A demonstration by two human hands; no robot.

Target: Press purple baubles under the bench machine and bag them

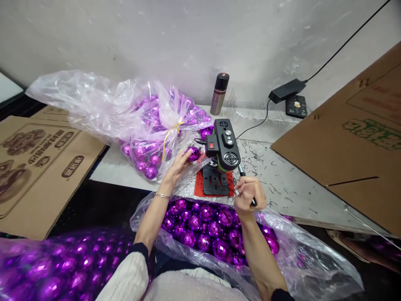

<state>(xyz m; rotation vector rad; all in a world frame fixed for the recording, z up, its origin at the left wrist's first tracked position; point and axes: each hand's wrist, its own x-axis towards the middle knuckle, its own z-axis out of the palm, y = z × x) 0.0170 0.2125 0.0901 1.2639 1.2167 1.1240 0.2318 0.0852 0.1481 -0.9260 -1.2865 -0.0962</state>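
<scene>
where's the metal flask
In the head view, the metal flask stands upright back centre near the wall, just behind the small black machine.

R hand point(249, 196) fist hides most of the lever point(242, 171); only top & tip show. L hand point(178, 165) fingertips cover part of the ball point(194, 153). Below-left of L hand, bag point(46, 267) is blurred, cut by frame edge.

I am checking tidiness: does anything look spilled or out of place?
Yes: thin dark slivers lie scattered over the grey board right of the small press, as if spilled. The right hand grips the lever near them; the left hand holds a purple ball.
</scene>
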